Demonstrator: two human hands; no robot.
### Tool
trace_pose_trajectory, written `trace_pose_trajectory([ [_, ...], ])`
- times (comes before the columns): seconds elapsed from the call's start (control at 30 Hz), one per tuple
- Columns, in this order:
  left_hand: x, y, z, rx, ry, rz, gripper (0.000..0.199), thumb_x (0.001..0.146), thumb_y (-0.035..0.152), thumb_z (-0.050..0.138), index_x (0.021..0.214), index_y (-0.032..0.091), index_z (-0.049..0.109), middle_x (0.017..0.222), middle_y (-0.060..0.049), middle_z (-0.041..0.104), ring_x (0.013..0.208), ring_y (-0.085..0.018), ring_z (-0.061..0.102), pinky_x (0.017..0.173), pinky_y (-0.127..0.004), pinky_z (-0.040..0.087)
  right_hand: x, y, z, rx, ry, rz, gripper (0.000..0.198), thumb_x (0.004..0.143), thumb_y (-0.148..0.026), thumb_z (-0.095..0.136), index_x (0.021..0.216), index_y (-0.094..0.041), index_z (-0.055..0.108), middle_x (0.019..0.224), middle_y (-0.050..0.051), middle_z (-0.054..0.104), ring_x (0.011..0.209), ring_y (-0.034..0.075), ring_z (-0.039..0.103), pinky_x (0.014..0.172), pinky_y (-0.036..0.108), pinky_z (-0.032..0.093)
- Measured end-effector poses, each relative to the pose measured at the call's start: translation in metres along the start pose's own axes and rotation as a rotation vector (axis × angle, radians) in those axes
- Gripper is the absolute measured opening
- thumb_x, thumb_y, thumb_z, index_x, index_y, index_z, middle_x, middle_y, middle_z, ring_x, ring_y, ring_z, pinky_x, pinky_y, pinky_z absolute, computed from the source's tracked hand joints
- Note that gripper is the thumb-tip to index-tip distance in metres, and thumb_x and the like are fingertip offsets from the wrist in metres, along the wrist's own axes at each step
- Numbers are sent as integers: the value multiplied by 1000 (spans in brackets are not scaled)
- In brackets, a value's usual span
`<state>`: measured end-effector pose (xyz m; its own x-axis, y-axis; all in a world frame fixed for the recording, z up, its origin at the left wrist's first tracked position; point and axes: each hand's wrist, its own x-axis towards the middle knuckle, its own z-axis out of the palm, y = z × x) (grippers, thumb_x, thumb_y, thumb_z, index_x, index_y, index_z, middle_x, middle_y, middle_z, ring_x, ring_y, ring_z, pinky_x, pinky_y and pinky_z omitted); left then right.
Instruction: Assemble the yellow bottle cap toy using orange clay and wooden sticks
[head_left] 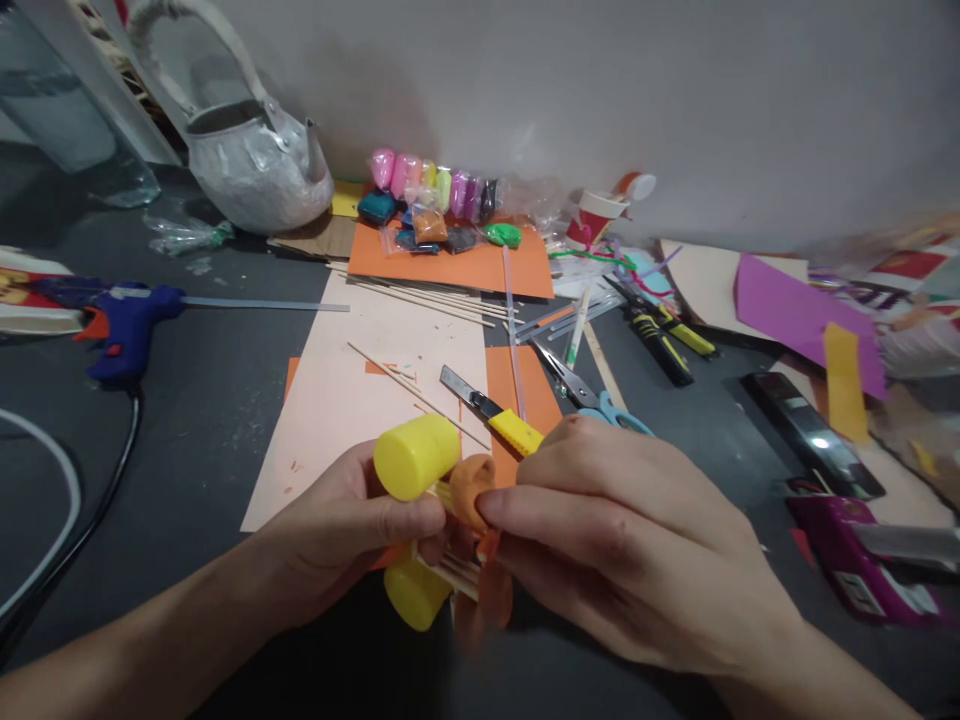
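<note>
Close in front of me is a small craft model made of yellow cylinders (417, 458), thin wooden sticks (457, 572) and orange clay (471, 490). My left hand (360, 520) grips it from the left, thumb on the sticks between the two yellow cylinders. From the right, my right hand (615, 530) pinches the orange clay between thumb and fingers. The model's lower right part is blurred, and my fingers hide some of it. Just beyond lies a yellow utility knife (514, 430) with its blade out, near blue-handled scissors (592, 392).
A blue glue gun (135, 320) lies at left, its cable running forward. Behind it stands a metal kettle (255, 165). Wrapped clay packets (435, 195) rest on orange paper (450, 265). Pliers (660, 340), a black stapler (814, 430) and a purple tool (862, 560) sit at right.
</note>
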<state>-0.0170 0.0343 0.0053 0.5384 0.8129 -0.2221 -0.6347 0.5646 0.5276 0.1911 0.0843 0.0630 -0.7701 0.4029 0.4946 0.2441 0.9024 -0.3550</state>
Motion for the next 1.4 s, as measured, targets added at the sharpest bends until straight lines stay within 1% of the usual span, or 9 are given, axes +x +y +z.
trace_pose_trajectory([
  [0.2,1,1,-1,-5,-3,10,23,78,31,88,93,15,81,77,-4,77,69,-12,71,67,-17,55,0,1,0,-12,10,10,15,97,-20,68,111,-17,67,84,0,71,74,11,65,70,24,56],
  [0.4,1,0,-2,-27,2,45,26,78,30,88,98,15,80,78,-4,77,71,-13,72,67,-18,55,2,1,-1,55,69,91,17,93,-20,74,107,-13,66,87,7,73,77,14,68,68,28,58],
  [0.6,0,0,-3,-5,55,36,22,76,29,88,93,17,79,77,-2,76,68,-14,70,62,-19,51,3,-1,5,115,48,142,13,96,-22,70,104,-13,69,81,5,69,72,14,64,63,28,55],
  [0.7,0,0,-3,-3,35,36,22,77,31,88,92,17,79,76,0,77,67,-13,70,62,-17,51,3,-1,5,115,47,144,11,95,-19,71,101,-11,70,81,5,69,73,13,64,64,27,55],
  [0.87,2,1,-3,-20,-78,0,23,84,34,82,97,16,79,78,-4,79,66,-14,74,66,-21,58,4,-1,2,89,53,136,13,94,-18,71,104,-9,69,82,6,70,74,13,64,65,26,54],
  [0.97,2,0,-3,-45,-33,33,26,81,31,85,101,16,79,82,-3,79,72,-12,75,69,-17,57,3,-3,1,71,48,130,16,93,-18,73,106,-10,68,87,7,71,78,14,66,70,27,56],
  [1.07,0,-1,-2,-12,6,27,25,81,33,85,90,12,77,75,-3,75,67,-12,73,66,-17,57,2,-5,2,65,43,123,12,93,-15,72,104,-12,69,89,6,69,80,13,65,71,26,56],
  [1.17,-2,-1,1,38,-28,-8,35,86,40,76,72,9,70,70,-8,74,60,-14,71,64,-21,57,2,-4,5,59,38,103,11,93,-13,71,104,-11,69,90,6,69,81,14,64,71,27,55],
  [1.4,0,-1,7,-36,-1,-31,34,78,39,85,66,14,65,66,-3,70,55,-15,69,54,-23,58,0,1,10,29,24,74,14,92,-11,71,105,-13,69,90,5,69,81,14,64,71,28,55],
])
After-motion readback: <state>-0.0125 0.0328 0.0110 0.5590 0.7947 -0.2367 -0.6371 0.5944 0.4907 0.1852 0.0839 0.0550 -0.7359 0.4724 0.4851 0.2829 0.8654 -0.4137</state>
